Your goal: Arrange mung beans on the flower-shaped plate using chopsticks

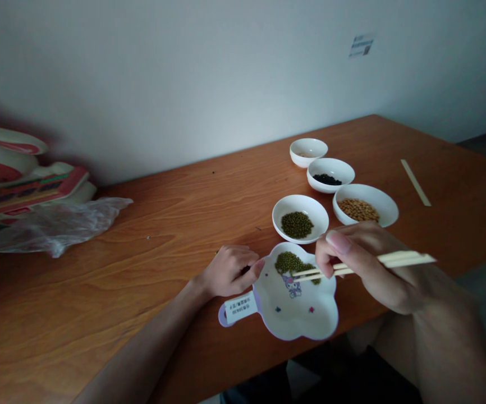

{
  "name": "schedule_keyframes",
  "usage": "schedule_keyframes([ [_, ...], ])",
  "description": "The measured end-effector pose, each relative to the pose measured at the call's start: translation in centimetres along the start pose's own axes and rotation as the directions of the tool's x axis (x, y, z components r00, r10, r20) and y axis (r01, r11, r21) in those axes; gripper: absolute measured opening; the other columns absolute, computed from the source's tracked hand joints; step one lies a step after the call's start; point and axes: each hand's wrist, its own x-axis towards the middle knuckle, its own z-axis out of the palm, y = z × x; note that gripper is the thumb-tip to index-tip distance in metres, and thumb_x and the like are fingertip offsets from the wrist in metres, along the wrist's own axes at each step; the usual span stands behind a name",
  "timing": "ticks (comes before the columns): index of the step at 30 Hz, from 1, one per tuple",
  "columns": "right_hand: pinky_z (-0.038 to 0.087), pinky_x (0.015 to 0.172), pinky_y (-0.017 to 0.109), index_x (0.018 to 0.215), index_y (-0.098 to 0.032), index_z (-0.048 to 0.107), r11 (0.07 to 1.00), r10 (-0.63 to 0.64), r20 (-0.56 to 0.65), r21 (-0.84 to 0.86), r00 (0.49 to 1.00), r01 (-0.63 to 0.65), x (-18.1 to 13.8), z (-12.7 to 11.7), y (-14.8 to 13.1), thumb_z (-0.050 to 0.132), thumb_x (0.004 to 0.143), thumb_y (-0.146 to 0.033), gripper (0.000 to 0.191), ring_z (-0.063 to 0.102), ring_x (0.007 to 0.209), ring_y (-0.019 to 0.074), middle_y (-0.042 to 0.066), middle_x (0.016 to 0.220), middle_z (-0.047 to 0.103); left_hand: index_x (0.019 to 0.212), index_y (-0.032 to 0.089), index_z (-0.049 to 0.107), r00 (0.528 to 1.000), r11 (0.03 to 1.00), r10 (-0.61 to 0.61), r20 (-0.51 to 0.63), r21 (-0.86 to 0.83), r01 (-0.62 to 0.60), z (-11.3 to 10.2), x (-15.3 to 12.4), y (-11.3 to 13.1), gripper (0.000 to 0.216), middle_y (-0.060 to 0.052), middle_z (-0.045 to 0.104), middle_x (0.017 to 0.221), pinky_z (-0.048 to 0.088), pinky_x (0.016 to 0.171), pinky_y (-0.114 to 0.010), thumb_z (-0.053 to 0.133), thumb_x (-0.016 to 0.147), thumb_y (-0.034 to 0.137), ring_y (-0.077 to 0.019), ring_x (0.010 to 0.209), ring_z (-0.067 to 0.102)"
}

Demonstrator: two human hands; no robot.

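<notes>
We are looking down at a wooden orange-brown tabletop (150, 264) where our right hand (365, 269) is clamped around a pair of pale wooden chopsticks (352, 266), whose tips are reaching into a small heap of green mung beans (290, 262) lying in the far part of a white flower-shaped plastic dish with a lilac rim and a cartoon print (297, 314). This dish is sitting at the near edge of the tabletop, directly in front of us, with its labelled handle (240, 307) pointing to our left. Our left hand (228, 271) is resting loosely curled on the tabletop, its fingers bent together and touching the dish's left rim, holding nothing that we can make out. Just beyond the dish a round white bowl of green beans (301, 218) is standing, and to its right a round white bowl of tan soybeans (365, 205). Farther back we are seeing a round white bowl of black beans (330, 174) and a smaller white bowl (308, 152) whose contents we cannot tell. A single pale paper strip (415, 182) is lying well apart on the right, and a crumpled clear plastic bag (58, 224) is lying at the far left beside red-and-white packaging (19, 179).
</notes>
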Motion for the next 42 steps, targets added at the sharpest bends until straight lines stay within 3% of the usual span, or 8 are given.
schedule_keyframes([
  [10,0.036,0.068,0.032,0.074,-0.02,0.052,1.0,-0.017,0.04,0.012,0.999,0.016,0.2,0.3,-0.1,0.029,0.107,-0.04,0.045,0.053,0.067,0.0125,-0.002,0.069,0.058,0.071,0.017,0.052,1.0,1.0,0.002,0.005,-0.016,-0.002,-0.2,0.1,0.2,0.039,-0.002,0.059,0.069,0.04,0.068,-0.028,0.034,0.105,0.029,-0.0131,0.065,0.051],
  [23,0.038,0.066,0.032,0.068,-0.021,0.057,0.993,-0.055,-0.043,0.098,0.998,0.059,0.4,0.2,0.4,0.029,0.106,-0.042,0.052,0.055,0.061,0.012,-0.002,0.064,0.06,0.07,0.017,0.051,1.0,1.0,-0.019,0.009,0.015,0.018,0.0,-0.1,0.0,0.039,-0.001,0.058,0.068,0.04,0.067,-0.027,0.036,0.104,0.028,-0.0124,0.064,0.05],
  [28,0.036,0.063,0.036,0.062,-0.023,0.064,0.977,-0.031,-0.257,0.198,0.966,0.084,-0.6,-1.2,0.7,0.026,0.104,-0.052,0.064,0.055,0.059,0.0168,0.001,0.059,0.061,0.07,0.017,0.051,1.0,1.0,-0.012,0.006,0.011,0.012,0.0,0.0,-0.1,0.039,-0.002,0.057,0.067,0.039,0.066,-0.027,0.036,0.104,0.029,-0.0126,0.064,0.05],
  [33,0.034,0.061,0.039,0.061,-0.023,0.067,0.998,0.069,-0.559,0.042,0.826,-0.055,-1.5,-2.6,1.7,0.015,0.103,-0.058,0.075,0.058,0.064,0.0216,0.006,0.062,0.064,0.071,0.017,0.051,1.0,1.0,0.005,-0.004,-0.022,-0.005,-0.1,0.1,0.1,0.038,-0.002,0.058,0.068,0.041,0.067,-0.028,0.036,0.104,0.028,-0.0127,0.064,0.051],
  [36,0.033,0.062,0.039,0.065,-0.023,0.067,0.991,0.114,-0.608,0.015,0.785,-0.132,-1.6,-2.8,2.1,0.014,0.103,-0.058,0.074,0.057,0.066,0.022,0.007,0.064,0.064,0.071,0.017,0.051,1.0,1.0,0.005,-0.003,-0.024,-0.006,-0.1,0.1,0.1,0.038,-0.002,0.058,0.069,0.041,0.068,-0.028,0.036,0.104,0.028,-0.0124,0.065,0.052],
  [38,0.033,0.062,0.039,0.065,-0.023,0.067,0.991,0.132,-0.582,0.069,0.802,-0.113,-1.7,-2.8,2.0,0.016,0.103,-0.058,0.073,0.057,0.066,0.022,0.007,0.065,0.064,0.07,0.017,0.051,1.0,1.0,0.01,-0.006,-0.022,-0.01,-0.2,0.1,0.1,0.038,-0.002,0.058,0.068,0.041,0.068,-0.028,0.036,0.104,0.027,-0.0122,0.064,0.052],
  [42,0.034,0.062,0.038,0.062,-0.024,0.066,0.988,0.082,-0.394,0.15,0.916,-0.024,-1.7,-2.6,1.4,0.019,0.103,-0.058,0.071,0.056,0.063,0.0197,0.003,0.061,0.062,0.07,0.017,0.051,1.0,1.0,0.016,-0.003,-0.022,-0.016,-0.1,0.1,0.1,0.039,-0.002,0.057,0.067,0.04,0.066,-0.027,0.036,0.104,0.027,-0.0123,0.064,0.051],
])
